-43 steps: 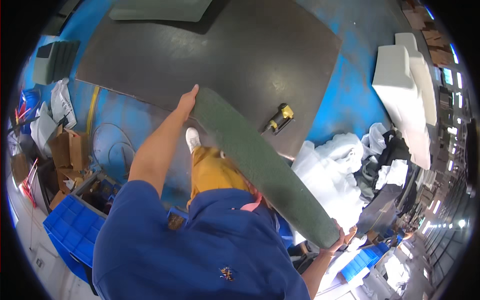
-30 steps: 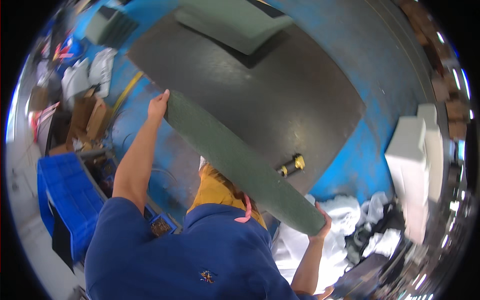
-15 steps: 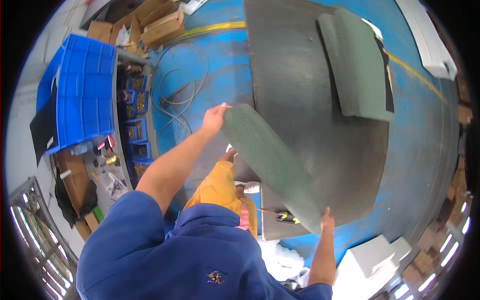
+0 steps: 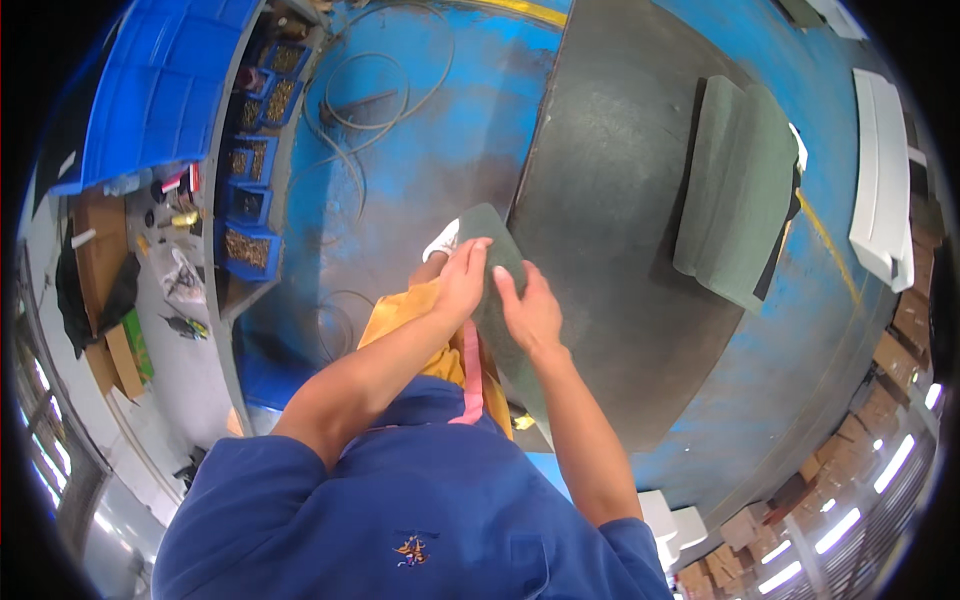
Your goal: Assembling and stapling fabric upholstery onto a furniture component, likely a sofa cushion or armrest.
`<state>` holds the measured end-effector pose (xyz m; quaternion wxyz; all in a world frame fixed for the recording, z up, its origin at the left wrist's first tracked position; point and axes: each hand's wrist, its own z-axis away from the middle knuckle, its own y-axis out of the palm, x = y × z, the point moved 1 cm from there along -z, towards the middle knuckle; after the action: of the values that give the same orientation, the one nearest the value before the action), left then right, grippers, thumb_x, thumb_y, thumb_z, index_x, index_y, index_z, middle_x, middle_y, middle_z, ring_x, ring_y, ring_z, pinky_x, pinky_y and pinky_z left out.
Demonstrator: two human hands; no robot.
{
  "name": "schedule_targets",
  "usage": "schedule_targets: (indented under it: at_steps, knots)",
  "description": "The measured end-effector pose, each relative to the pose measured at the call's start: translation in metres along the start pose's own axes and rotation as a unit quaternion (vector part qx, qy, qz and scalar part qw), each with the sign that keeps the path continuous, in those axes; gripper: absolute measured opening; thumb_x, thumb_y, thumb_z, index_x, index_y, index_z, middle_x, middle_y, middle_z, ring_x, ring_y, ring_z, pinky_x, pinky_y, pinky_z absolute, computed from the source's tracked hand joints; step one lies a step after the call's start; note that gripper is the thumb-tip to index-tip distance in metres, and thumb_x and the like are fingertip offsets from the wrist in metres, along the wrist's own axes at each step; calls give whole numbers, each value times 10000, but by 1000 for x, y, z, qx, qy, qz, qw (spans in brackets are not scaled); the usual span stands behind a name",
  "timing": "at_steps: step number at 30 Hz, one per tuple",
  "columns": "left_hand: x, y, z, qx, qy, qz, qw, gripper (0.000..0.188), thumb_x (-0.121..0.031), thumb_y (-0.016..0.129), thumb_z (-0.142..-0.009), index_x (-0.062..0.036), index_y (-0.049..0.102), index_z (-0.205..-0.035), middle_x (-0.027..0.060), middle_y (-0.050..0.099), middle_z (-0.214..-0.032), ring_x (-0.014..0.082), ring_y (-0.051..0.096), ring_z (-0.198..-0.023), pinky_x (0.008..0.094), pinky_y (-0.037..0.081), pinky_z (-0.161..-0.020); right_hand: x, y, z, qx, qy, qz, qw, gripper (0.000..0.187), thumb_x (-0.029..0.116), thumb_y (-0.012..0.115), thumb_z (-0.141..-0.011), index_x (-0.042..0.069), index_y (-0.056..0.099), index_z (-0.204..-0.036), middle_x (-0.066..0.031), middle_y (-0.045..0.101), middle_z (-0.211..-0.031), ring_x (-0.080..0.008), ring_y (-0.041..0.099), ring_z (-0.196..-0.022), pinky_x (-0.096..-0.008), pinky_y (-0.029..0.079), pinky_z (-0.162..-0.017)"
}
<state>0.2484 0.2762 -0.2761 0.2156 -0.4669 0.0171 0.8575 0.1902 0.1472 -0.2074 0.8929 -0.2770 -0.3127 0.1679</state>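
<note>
A long green fabric-covered panel (image 4: 488, 222) with rounded corners lies lengthwise in front of me, over the near left edge of the dark table. My left hand (image 4: 463, 283) is on its left side near the far end, fingers bent over the fabric. Close beside it, my right hand (image 4: 533, 312) has its thumb on the panel's face and its fingers along the right edge. My forearms and body hide part of the panel's near end. A yellow-tipped tool (image 4: 522, 422) shows partly beside that end.
The dark table (image 4: 615, 170) bears a larger green upholstered piece (image 4: 735, 190) at its far right. To the left, a shelf holds blue bins (image 4: 250, 250) of small metal parts, under a big blue crate (image 4: 155, 90). A hose (image 4: 400, 95) lies coiled on the blue floor.
My hands have come together from the panel's two ends to near its far end. The panel has turned more lengthwise to me, and the view has shifted.
</note>
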Motion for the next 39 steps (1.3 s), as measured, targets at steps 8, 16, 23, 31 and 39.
schedule_targets:
  at_steps: [8,16,23,31,39]
  knots:
    - [64,-27,21,10,74,-99,992,433,-277,364,-1086,-2,614,-1308,233,622,-1340,393,554,-1291,440,411,-1126,-9,72,-29,101,-8,29,994,767,588,331,-1028,-15,469,-1481,-260,517,-1471,-414,505,-1356,-471,415,-1119]
    - [171,-71,-8,105,-122,169,972,506,-287,351,-1078,-27,502,-1485,148,525,-1518,279,452,-1438,358,305,-1210,23,148,-77,180,-14,43,983,486,345,396,-1000,150,622,-1384,-251,497,-1493,-382,480,-1384,-457,388,-1154]
    - [133,-27,42,-36,-108,86,990,462,-248,378,-1090,19,545,-1428,199,528,-1497,308,444,-1442,382,307,-1211,14,106,-59,160,-61,79,982,384,322,522,-956,135,729,-1219,-173,628,-1377,-355,627,-1226,-421,498,-1040]
    - [54,4,49,-67,-77,35,994,459,-275,444,-1068,56,561,-1364,270,520,-1459,423,433,-1416,455,329,-1188,-5,38,-34,134,-7,32,990,396,317,494,-1035,56,683,-1265,-171,634,-1357,-359,622,-1220,-424,502,-1030]
    - [81,-6,71,-30,13,-38,999,487,-291,465,-1043,3,514,-1429,227,519,-1481,404,451,-1407,513,321,-1177,-22,64,-16,187,-166,89,964,520,309,372,-1081,-59,503,-1425,-296,514,-1452,-440,492,-1360,-445,386,-1147]
